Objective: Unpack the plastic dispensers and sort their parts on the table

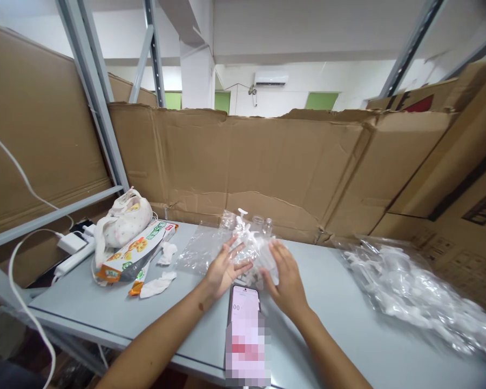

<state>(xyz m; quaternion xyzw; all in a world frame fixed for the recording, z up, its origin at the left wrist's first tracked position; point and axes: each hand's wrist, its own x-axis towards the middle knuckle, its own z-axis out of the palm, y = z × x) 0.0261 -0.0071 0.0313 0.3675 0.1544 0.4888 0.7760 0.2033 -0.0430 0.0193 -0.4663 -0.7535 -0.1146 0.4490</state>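
Note:
My left hand (225, 268) is palm up with its fingers spread, at the left side of a pile of clear and white plastic parts (251, 243). On the pile's right side, my right hand (285, 275) has its fingers apart and nothing visible in its grasp. The pile includes clear cylinders and white pieces, and a clear plastic bag (198, 251) lies at its left. Just below the hands, a phone (245, 324) lies on the grey table (194, 335), its screen lit and partly blurred out.
At the left are a spotted cloth bag (127, 221), a snack package (140, 248), crumpled tissues (159, 285) and a power strip (75, 259). Large bags of plastic parts (413, 292) lie at the right. A cardboard wall (243, 156) closes the back.

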